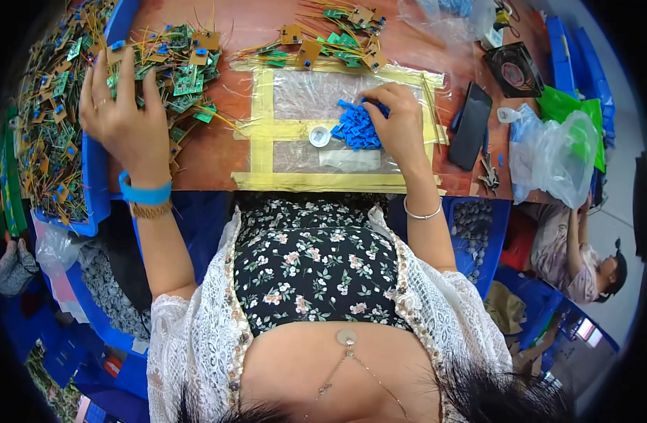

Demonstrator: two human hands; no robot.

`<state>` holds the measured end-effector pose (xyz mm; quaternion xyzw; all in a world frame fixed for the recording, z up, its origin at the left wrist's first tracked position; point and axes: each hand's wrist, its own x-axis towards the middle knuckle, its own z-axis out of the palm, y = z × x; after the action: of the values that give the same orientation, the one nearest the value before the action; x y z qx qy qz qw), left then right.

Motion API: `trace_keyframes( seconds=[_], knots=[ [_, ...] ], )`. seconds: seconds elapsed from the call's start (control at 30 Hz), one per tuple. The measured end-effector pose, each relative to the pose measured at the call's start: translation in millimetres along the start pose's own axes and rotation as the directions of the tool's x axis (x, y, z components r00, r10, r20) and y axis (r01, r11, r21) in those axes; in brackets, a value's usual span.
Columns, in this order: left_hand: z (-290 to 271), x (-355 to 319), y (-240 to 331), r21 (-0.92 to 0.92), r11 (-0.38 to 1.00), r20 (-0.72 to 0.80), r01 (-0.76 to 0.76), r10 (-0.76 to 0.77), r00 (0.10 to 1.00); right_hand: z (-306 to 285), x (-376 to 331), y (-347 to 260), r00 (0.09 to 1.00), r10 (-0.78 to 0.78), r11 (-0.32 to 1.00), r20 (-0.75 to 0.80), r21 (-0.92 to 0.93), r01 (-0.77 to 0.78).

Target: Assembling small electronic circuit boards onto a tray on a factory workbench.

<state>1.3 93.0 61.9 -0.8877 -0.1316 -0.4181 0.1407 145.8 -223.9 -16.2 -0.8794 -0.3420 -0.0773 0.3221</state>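
Observation:
My left hand (122, 120) is raised over the edge of a heap of green and brown circuit boards (189, 81) with thin wires. Its fingers are spread and nothing shows in its grip. On the taped plastic sheet, my right hand (399, 123) rests at a pile of small blue plastic parts (356, 127), thumb and fingers curled together. Whatever lies between those fingertips is hidden. Left of the pile sits a small round white cap or dish (319, 136). Yellow tape (263, 106) frames the sheet on the reddish-brown tabletop.
A blue bin (95, 173) packed with wired boards stands at the left; more boards (341, 46) lie at the back. To the right are a black phone (471, 127), a black fan (514, 69), keys (489, 175) and plastic bags (559, 155). Another person (584, 257) sits far right.

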Motion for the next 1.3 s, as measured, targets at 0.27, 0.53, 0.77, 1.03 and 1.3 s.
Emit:
trace_keyframes(
  seconds=[0.27, 0.53, 0.77, 1.03, 1.3],
  knots=[
    [63, -23, 104, -0.651, 0.755, 0.194, 0.081, 0.062, 0.979, 19, 7, -11, 0.995, -0.027, 1.0, -0.098, -0.017, 0.026],
    [95, -14, 138, -0.521, 0.843, 0.397, 0.134, 0.101, 0.912, 44, 13, -37, 0.963, -0.268, 0.958, -0.035, -0.113, 0.263],
    [34, -35, 92, -0.775, 0.605, 0.263, 0.179, 0.052, 0.963, 22, 6, -32, 0.959, -0.283, 0.959, 0.007, 0.025, 0.283],
    [4, -82, 92, -0.682, 0.664, 0.442, 0.306, 0.041, 0.896, 22, 5, -32, 0.979, -0.203, 0.978, -0.008, 0.044, 0.203],
    [11, -85, 105, -0.547, 0.751, 0.558, 0.369, -0.001, 0.83, 30, 4, -32, 0.973, -0.228, 0.973, 0.022, -0.014, 0.228]
  ],
)
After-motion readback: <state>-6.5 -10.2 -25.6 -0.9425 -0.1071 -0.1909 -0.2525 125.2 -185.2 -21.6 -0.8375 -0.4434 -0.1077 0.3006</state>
